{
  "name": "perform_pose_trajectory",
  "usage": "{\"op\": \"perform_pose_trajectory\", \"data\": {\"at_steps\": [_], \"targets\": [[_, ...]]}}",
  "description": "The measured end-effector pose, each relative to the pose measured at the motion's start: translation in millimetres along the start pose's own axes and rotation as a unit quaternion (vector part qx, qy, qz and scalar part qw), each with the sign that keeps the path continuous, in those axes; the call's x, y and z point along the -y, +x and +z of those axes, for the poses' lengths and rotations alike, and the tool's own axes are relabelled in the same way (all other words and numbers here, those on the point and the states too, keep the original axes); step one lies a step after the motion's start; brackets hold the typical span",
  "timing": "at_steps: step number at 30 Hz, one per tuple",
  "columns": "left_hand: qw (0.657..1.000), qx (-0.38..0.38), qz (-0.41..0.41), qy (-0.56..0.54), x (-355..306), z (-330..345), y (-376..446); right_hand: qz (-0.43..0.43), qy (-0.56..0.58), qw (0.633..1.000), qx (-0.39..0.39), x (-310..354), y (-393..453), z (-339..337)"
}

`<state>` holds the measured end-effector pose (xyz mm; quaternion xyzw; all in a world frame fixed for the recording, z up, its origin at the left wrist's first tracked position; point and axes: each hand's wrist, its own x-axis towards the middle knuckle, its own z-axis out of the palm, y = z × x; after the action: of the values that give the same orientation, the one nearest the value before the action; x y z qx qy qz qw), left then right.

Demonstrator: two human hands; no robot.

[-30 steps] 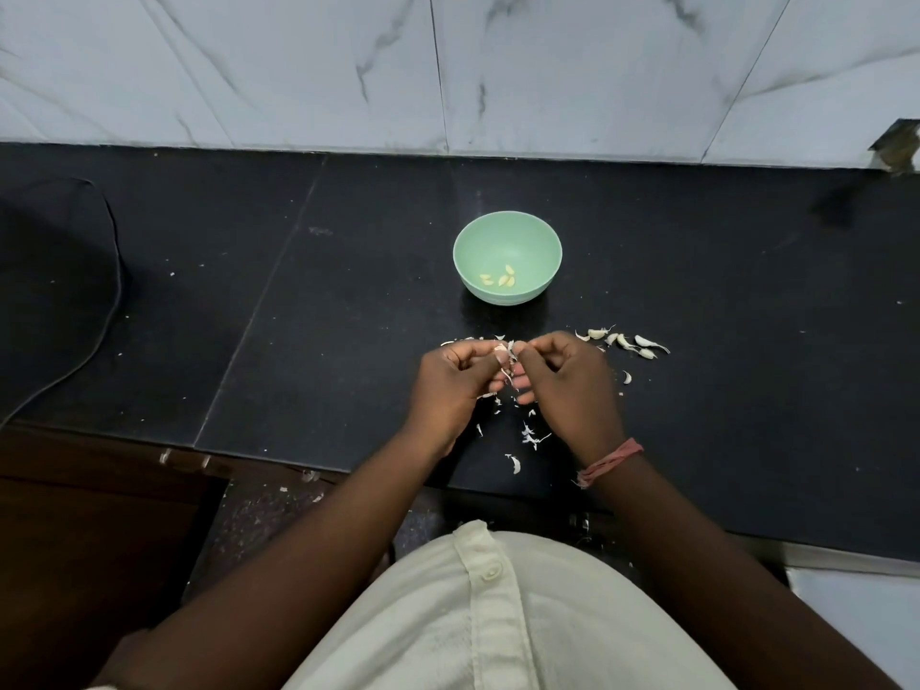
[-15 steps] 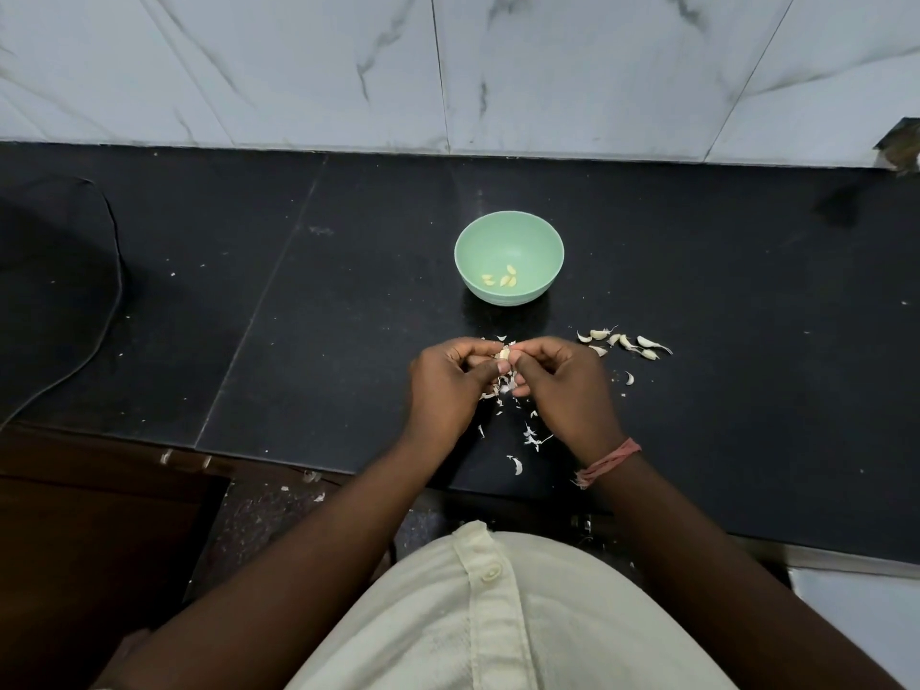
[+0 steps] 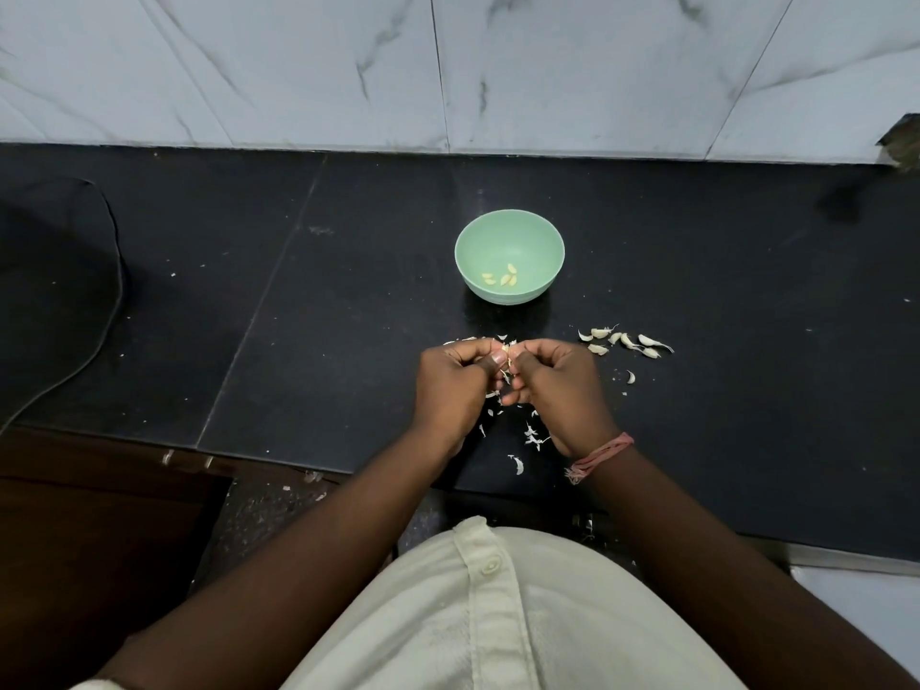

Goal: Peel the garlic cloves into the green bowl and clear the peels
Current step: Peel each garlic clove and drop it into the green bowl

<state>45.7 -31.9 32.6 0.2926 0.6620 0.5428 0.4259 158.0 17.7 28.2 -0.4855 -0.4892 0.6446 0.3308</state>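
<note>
With about 4 peeled cloves [image 3: 500,279] in the green bowl [image 3: 509,226] beyond them, the left hand [image 3: 455,385] and right hand [image 3: 557,390] pinch 1 half-peeled garlic clove [image 3: 507,355] in a joint grip, while several unpeeled cloves [image 3: 625,341] right of it and scattered peels [image 3: 535,438] beneath on the table [image 3: 348,291] remain.

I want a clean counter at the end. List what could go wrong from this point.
1. Both hands, left hand and right hand, pinch one garlic clove above the counter, not over the green bowl; if it slips, it may land among the peels.
2. Some peel bits lie at the counter's front edge and could fall off before clearing.
3. The unpeeled cloves sit near loose peels and might be swept away with them.
</note>
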Motion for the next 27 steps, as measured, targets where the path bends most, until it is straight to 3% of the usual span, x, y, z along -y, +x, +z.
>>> {"op": "perform_pose_trajectory", "data": {"at_steps": [7,13,17,22,27], "targets": [[0.990,-0.016,-0.087,-0.113,-3.4,2.6,-1.3,0.063,0.083,0.994,0.035,8.5,-3.0,-3.1],[0.984,-0.012,-0.101,-0.146,-1.5,0.2,4.7,-0.049,-0.070,0.996,-0.001,-0.5,3.0,-8.1],[0.992,0.003,-0.073,-0.103,-1.9,-2.4,6.0,-0.115,-0.108,0.987,-0.002,-0.1,10.1,-15.1],[0.999,0.011,-0.041,-0.031,-3.5,-5.2,7.3,-0.137,-0.161,0.977,0.018,0.6,11.7,-17.2],[0.994,-0.002,-0.064,-0.085,-4.8,-5.0,7.7,-0.105,-0.136,0.985,0.033,1.3,11.4,-16.3]]}}
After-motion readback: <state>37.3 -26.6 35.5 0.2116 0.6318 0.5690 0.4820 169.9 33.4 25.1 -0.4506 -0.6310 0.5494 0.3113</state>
